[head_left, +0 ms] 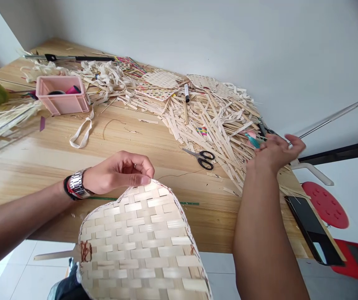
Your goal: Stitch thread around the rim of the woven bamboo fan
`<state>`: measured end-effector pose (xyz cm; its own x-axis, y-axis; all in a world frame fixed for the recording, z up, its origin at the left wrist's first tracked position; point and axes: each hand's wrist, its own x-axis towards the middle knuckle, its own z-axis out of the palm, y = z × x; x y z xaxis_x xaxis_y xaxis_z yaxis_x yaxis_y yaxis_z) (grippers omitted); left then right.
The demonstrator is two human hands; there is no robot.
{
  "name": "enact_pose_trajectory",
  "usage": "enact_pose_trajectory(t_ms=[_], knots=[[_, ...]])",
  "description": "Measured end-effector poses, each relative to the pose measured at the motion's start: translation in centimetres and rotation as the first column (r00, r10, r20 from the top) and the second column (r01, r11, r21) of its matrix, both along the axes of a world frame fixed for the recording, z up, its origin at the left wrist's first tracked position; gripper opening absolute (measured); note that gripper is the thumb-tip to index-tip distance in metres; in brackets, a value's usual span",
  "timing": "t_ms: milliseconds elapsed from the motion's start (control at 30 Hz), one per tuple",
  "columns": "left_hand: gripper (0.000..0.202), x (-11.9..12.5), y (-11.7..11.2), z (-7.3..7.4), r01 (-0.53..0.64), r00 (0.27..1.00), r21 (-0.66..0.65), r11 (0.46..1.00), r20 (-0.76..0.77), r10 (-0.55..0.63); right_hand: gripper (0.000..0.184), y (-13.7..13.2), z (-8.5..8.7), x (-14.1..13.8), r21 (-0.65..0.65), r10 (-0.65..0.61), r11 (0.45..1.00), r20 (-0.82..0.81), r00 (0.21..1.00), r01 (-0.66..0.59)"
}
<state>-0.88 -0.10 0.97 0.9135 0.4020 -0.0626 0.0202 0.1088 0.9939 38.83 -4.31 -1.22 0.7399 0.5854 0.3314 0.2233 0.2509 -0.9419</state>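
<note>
Pale heart-shaped woven bamboo panel (138, 241), long axis running near to far, pinched at its far edge by the closed left grip (118, 173), well apart from the open, spread-fingered right grip (275, 153) above a heap of pale cut strips (210, 116) on the right of the light wooden desk (153, 154).

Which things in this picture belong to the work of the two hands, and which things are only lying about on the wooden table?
Part of the work: left hand pinching the rounded woven bamboo panel; right hand above the pile of pale bamboo strips.
Just lying about: black-handled steel scissors; pink plastic box; black phone.
</note>
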Motion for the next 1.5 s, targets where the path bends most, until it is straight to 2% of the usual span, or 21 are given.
enact_pose_trajectory(t_ms=[67,100,133,167,200,267,333,367,433,567,767,833,967,1067,1400,1500], knots=[[0.01,-0.1,0.0,-0.1,-0.008,1.0,0.0,1.0,0.001,0.008,0.037,0.6,0.4,-2.6,0.032,0.014,0.999,0.011,1.0,-0.014],[0.009,-0.1,0.0,-0.2,-0.015,1.0,0.002,1.0,-0.002,0.015,0.03,0.8,0.6,-4.3,0.02,0.077,0.997,0.017,0.997,-0.077],[0.009,-0.1,0.0,-0.2,-0.022,1.0,0.005,1.0,-0.008,0.022,0.02,0.8,0.9,-6.1,-0.045,0.252,0.967,0.036,0.967,-0.25],[0.009,0.0,0.0,-0.2,-0.029,1.0,0.009,1.0,-0.013,0.029,0.011,0.6,1.2,-8.0,-0.098,0.425,0.903,0.062,0.903,-0.418],[0.009,0.0,0.0,-0.2,-0.034,0.999,0.015,0.999,-0.019,0.034,0.009,0.4,1.4,-9.8,-0.095,0.534,0.845,0.091,0.841,-0.526],[0.01,0.1,-0.1,-0.1,-0.042,0.999,0.027,0.999,-0.026,0.042,0.009,-0.4,2.0,-13.0,-0.18,0.729,0.684,0.146,0.669,-0.707],[0.01,0.1,-0.1,0.0,-0.052,0.998,0.043,0.998,-0.034,0.053,0.015,-1.1,2.5,-15.1,-0.249,0.842,0.539,0.176,0.51,-0.805],[0.01,0.1,-0.1,0.0,-0.059,0.997,0.05,0.997,-0.041,0.061,0.017,-1.3,2.8,-15.7,-0.279,0.873,0.487,0.188,0.45,-0.828],[0.01,0.1,-0.1,0.1,-0.074,0.996,0.058,0.996,-0.052,0.077,0.022,-1.7,3.2,-16.1,-0.337,0.898,0.437,0.214,0.384,-0.834],[0.01,0.2,0.0,0.1,-0.101,0.993,0.086,0.991,-0.06,0.106,0.027,-1.9,3.9,-15.9,-0.438,0.907,0.418,0.242,0.344,-0.796],[0.01,0.3,0.1,-0.3,-0.158,0.981,0.128,0.979,-0.088,0.17,0.013,-2.3,4.3,-16.0,-0.473,0.924,0.38,0.228,0.306,-0.795],[0.011,0.4,0.1,-0.5,-0.176,0.976,0.132,0.975,-0.106,0.19,0.008,-2.3,4.0,-16.1,-0.508,0.914,0.402,0.269,0.303,-0.761],[0.014,0.7,0.2,-0.8,-0.182,0.968,0.129,0.975,-0.153,0.201,0.004,-2.3,3.4,-16.5,-0.585,0.862,0.506,0.379,0.337,-0.634],[0.014,0.8,0.2,-0.9,-0.193,0.961,0.143,0.971,-0.17,0.217,0.002,-2.3,3.2,-16.8,-0.596,0.826,0.56,0.456,0.332,-0.575],[0.015,0.8,0.2,-1.2,-0.18,0.958,0.157,0.971,-0.196,0.209,0.009,-2.2,3.2,-17.1,-0.578,0.784,0.611,0.534,0.315,-0.54],[0.015,0.9,0.2,-1.2,-0.181,0.958,0.15,0.972,-0.196,0.209,0.008,-2.3,3.3,-17.1,-0.57,0.785,0.609,0.532,0.317,-0.552]])
